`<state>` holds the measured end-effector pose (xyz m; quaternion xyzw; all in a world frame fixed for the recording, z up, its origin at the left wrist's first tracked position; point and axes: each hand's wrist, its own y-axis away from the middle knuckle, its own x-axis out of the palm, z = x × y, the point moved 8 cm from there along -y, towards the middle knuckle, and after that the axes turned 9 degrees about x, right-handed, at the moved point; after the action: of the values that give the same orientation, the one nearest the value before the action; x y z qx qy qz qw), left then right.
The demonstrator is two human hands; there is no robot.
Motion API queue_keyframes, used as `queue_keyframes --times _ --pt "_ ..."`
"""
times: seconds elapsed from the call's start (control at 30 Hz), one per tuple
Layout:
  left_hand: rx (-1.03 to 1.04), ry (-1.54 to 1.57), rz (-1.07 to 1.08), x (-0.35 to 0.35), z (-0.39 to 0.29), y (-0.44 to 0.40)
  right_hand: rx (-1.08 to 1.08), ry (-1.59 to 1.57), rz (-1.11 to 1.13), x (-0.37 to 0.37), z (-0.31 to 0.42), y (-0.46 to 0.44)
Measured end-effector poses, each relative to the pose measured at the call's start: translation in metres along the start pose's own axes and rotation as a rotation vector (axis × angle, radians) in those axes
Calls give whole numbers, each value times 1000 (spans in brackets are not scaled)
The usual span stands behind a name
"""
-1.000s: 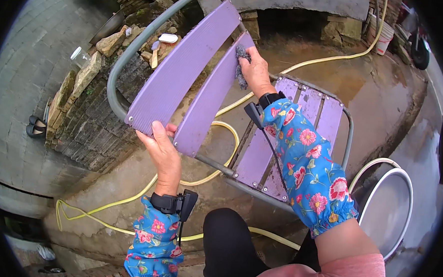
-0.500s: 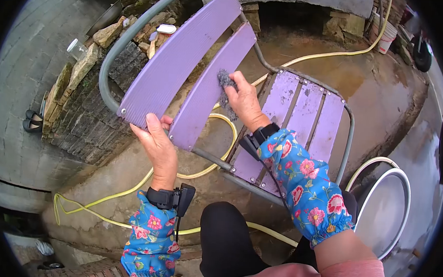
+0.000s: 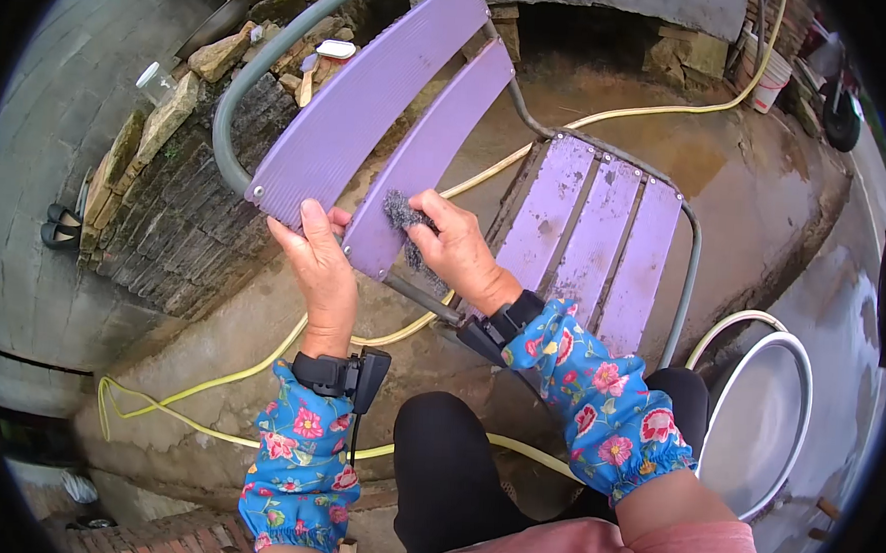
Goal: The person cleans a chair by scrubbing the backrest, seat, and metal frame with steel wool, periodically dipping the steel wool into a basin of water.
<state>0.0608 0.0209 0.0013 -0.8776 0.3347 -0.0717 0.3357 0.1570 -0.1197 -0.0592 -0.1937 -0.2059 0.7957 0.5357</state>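
A chair with a grey metal frame has two purple backrest slats [image 3: 372,98] and a purple slatted seat [image 3: 595,234] with dark stains. My left hand [image 3: 320,270] grips the lower left end of the backrest, its thumb on the purple surface and its other fingers partly hidden behind. In my right hand [image 3: 455,247] is a dark grey scouring pad [image 3: 402,212], pressed against the lower backrest slat near its left end. Both wrists wear black straps with devices, above blue flowered sleeves.
A yellow hose [image 3: 612,115] loops across the wet ground behind and under the chair. At right stands a round metal basin [image 3: 756,423]. A stone wall [image 3: 191,213] with a jar on it is at left, black shoes [image 3: 61,226] beyond. A white bucket [image 3: 771,81] stands at the back right.
My right hand has moved down and left along the lower backrest slat with the scouring pad. My left hand still holds the backrest's end.
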Motion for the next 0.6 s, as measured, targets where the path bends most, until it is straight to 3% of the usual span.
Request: queue_keyframes --times 0.07,0.17,0.3,0.33,0.43,0.47,0.53,0.6 --pt "-3 1 11 2 1 0 -30 1 7 -5 -10 -12" --pt "4 -10 17 0 -2 0 151 176 -203 -51 -65 -76" --pt "12 16 42 2 -3 -1 155 260 -261 -46 -48 -74" --pt "8 31 59 2 -3 -2 165 174 -164 -27 -28 -53" --pt "-61 -7 119 0 0 -1 -101 42 98 22 36 18" --pt "-99 -9 145 1 0 -1 -164 126 188 35 44 33" --pt "-86 -8 159 1 -4 -1 -196 124 177 27 39 20" --pt "-77 -13 168 1 -5 -1 -26 126 -39 -4 3 -21"
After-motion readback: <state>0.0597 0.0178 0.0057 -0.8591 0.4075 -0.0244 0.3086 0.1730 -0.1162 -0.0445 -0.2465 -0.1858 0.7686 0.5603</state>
